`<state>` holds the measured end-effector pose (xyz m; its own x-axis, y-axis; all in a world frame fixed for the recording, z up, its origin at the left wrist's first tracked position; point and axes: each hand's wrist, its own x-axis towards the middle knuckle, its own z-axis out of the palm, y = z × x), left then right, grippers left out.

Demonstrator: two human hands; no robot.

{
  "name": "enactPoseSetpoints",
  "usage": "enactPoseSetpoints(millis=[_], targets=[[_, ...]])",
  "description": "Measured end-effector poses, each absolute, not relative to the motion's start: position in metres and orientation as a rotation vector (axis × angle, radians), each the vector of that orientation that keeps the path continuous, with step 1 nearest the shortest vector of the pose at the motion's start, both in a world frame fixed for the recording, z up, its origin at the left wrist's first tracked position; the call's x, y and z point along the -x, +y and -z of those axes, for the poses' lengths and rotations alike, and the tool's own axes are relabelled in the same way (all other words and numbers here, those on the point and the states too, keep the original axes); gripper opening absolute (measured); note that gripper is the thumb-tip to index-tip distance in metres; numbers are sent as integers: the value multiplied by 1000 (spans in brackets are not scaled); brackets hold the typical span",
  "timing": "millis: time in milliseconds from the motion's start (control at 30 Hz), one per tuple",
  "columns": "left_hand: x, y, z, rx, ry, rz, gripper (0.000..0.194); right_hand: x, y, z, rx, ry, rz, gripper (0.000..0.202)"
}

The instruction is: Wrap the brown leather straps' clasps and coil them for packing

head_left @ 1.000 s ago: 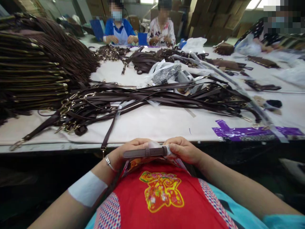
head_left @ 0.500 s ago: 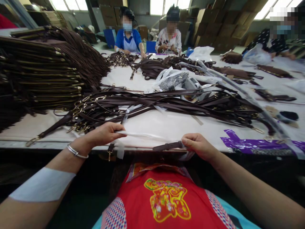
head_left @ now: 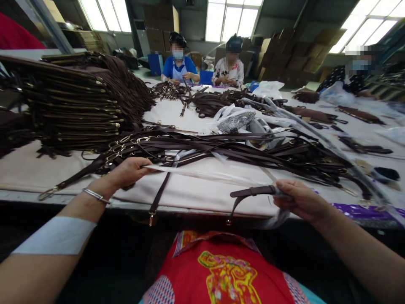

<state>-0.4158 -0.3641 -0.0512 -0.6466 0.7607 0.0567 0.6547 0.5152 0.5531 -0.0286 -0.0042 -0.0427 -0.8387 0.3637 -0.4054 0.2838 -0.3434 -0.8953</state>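
My left hand (head_left: pixel 131 171) pinches one end of a long, clear plastic strip (head_left: pixel 202 174) over the front of the table. From there the strip runs taut across to my right hand (head_left: pixel 300 199). That hand is closed on a dark brown strap (head_left: pixel 251 191), gripping plastic with it. The strap's free part sticks out leftward and a narrow tail with a small metal end hangs down. Loose plastic droops below my right fingers. Between the hands, another brown strap (head_left: pixel 162 192) hangs over the table edge, with a gold clasp (head_left: pixel 151 218) at its end.
A heap of brown straps (head_left: pixel 221 145) with gold hooks lies just beyond my hands. Brown zippered pieces (head_left: pixel 85 109) are stacked high at left. Crumpled plastic bags (head_left: pixel 236 120) and purple film (head_left: pixel 360 211) lie on the table (head_left: pixel 202 202). Several people sit at the far side.
My hands have moved apart, the right one going rightward with its strap, and the plastic strip between them is longer. The view has tilted up a little.
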Motion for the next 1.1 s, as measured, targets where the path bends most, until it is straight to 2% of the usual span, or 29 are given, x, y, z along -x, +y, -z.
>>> enactPoseSetpoints(millis=[167, 267, 333, 400, 467, 567, 633, 700, 867, 1000, 1033, 1100], targets=[[440, -368, 65, -1258, 3095, -143, 39, 59, -52, 81, 892, -1172, -2712, 45], [426, -362, 62, -1236, 3182, -82, 53, 78, -73, 90, 880, -947, -2806, 43], [393, -352, 54, -1351, 3206, -309, 48, 89, -84, 90, 836, -939, -2822, 42], [344, -336, 46, -1387, 3074, -785, 35, 96, -93, 87, 783, -995, -2805, 43], [290, -315, 46, -1285, 2592, -1197, 31, 101, -102, 84, 722, -1086, -2758, 45], [234, -284, 61, -788, 1698, -1494, 46, 102, -113, 81, 616, -1339, -2627, 45], [222, -269, 72, -364, 1303, -1767, 51, 99, -117, 81, 564, -1600, -2494, 43], [225, -260, 78, -59, 1094, -1978, 52, 95, -119, 80, 540, -1855, -2344, 42], [237, -255, 77, 144, 1276, -2129, 46, 90, -118, 82, 522, -2208, -2015, 38], [226, -261, 75, -130, 1668, -2151, 33, 92, -112, 85, 432, -2224, -2126, 39], [223, -263, 73, -232, 1799, -2113, 31, 94, -110, 84, 401, -2228, -2064, 40], [216, -266, 67, -416, 2045, -1995, 28, 99, -107, 77, 343, -2270, -1731, 44]])
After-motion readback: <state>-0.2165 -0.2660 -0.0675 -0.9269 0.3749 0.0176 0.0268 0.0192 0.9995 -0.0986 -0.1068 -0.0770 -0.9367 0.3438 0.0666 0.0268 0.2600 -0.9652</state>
